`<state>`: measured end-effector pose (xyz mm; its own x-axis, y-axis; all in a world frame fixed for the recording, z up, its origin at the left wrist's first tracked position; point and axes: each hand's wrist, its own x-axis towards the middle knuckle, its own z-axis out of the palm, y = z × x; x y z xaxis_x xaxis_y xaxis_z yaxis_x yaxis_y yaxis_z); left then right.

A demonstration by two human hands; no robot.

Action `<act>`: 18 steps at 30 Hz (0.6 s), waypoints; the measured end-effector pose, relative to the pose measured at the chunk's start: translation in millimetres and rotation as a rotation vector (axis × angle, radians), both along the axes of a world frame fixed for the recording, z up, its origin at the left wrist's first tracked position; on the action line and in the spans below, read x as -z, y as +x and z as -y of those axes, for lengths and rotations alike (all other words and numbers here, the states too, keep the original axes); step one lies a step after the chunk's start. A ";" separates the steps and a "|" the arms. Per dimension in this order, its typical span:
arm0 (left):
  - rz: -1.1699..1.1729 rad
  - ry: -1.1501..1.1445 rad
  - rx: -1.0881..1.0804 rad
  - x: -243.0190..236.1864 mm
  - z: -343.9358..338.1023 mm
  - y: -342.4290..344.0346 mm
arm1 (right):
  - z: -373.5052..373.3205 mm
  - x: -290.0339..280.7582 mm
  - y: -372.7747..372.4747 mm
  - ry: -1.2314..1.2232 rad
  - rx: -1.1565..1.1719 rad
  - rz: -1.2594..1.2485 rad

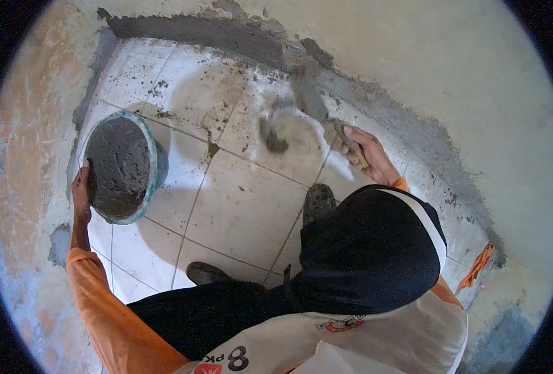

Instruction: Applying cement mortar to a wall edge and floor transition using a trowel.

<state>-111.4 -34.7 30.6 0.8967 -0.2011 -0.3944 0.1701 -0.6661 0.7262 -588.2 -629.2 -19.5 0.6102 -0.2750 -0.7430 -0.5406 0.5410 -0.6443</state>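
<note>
At the left, my left hand (82,190) grips the rim of a green plastic bucket (140,215), its thumb over the edge. The bucket is tilted, and grey wet mortar (119,165) fills it nearly to the rim. On the right, the fingers of my right hand (374,157) are wrapped round the wooden handle of a trowel (336,132). Its mortar-coated blade points toward the far wall corner, against a smear of grey mortar (310,96) at the wall's foot. Part of the blade blends into that mortar.
White floor tiles (245,193) carry scattered mortar crumbs. Grey mortar bands (189,28) run along the wall bases at the back and right. My dark shoes (319,201) stand on the tiles near a bent knee. An orange cloth (476,267) lies by the right wall.
</note>
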 end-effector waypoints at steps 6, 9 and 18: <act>0.035 -0.005 -0.011 3.5 -4.0 3.3 | -83.5 17.7 -25.6 -0.311 -0.297 -0.058; 0.034 0.007 -0.045 7.8 -8.0 1.7 | -104.5 32.6 -30.2 -0.737 -0.366 0.039; 0.026 -0.002 -0.027 11.4 -9.0 3.6 | -131.5 61.0 9.0 -1.384 -0.621 -0.043</act>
